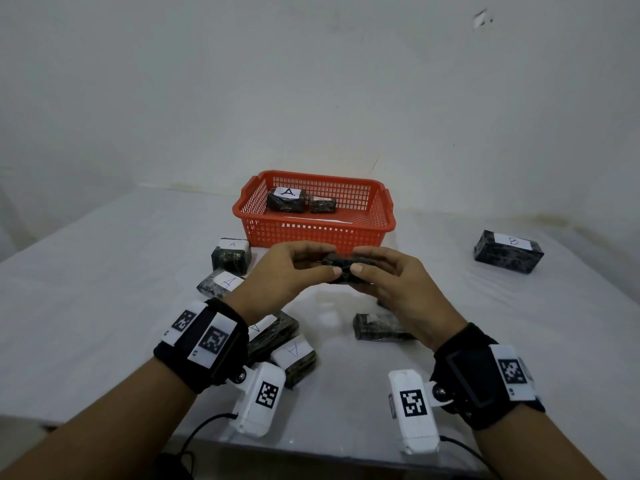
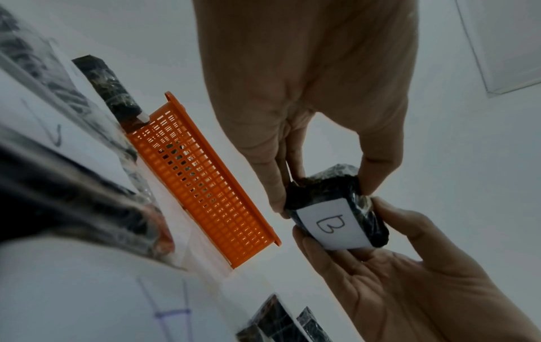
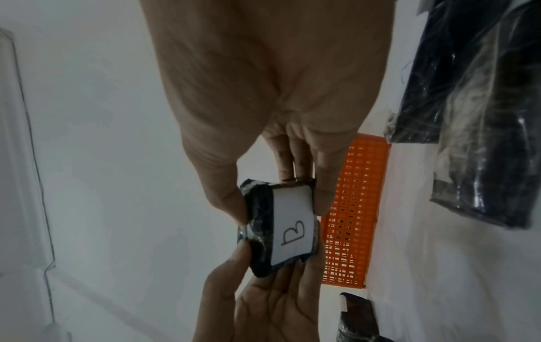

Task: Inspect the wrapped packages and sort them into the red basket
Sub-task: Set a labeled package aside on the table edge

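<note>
A small dark block-shaped package (image 1: 347, 269) wrapped in glossy clear film carries a white paper label (image 2: 331, 225) hand-marked "B" on its underside, seen only in the wrist views. It is held in the air above the white table (image 1: 104, 278), just in front of the red plastic mesh basket (image 1: 317, 233). The left hand (image 1: 277, 277) and the right hand (image 1: 398, 289) each pinch 1 end, thumbs on the near face, fingers curled over the far face. Inside the basket lie 2 wrapped packages (image 1: 287, 200), 1 labelled "A". Another "B" package (image 1: 507, 251) sits well apart on the right.
</note>
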The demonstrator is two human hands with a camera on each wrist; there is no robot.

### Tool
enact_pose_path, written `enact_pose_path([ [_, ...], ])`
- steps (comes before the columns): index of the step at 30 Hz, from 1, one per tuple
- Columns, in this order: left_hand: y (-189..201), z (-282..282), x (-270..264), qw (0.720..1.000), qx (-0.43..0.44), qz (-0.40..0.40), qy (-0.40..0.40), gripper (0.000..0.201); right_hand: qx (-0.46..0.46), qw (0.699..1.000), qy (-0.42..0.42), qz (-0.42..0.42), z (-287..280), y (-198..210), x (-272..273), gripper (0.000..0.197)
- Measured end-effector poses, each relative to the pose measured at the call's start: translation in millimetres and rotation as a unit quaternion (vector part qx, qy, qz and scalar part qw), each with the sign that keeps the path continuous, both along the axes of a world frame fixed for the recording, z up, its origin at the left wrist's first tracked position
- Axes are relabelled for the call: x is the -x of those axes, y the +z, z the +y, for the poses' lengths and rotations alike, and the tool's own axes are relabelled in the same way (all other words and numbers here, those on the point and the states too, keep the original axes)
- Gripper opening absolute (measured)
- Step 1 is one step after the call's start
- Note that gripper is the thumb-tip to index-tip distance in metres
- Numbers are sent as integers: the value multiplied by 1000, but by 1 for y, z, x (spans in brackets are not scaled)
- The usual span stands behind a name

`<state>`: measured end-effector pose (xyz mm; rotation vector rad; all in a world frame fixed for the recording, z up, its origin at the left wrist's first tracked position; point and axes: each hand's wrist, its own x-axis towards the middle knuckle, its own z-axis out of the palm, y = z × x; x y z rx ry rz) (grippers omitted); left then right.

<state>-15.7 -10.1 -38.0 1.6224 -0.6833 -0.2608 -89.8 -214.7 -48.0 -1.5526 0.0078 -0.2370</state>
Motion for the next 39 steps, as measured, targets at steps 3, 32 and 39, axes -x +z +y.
enact_pose_path([
  [3,0,1,2,1000,5,10,-7,39,1,1000,-5,-9,-1,-1,0,52],
  [32,1,0,3,1000,6,7,-9,57,-44,998,42,30,-3,4,8,51],
  [39,-1,-2,7,999,3,20,-38,63,-39,998,15,43,-1,3,9,31],
])
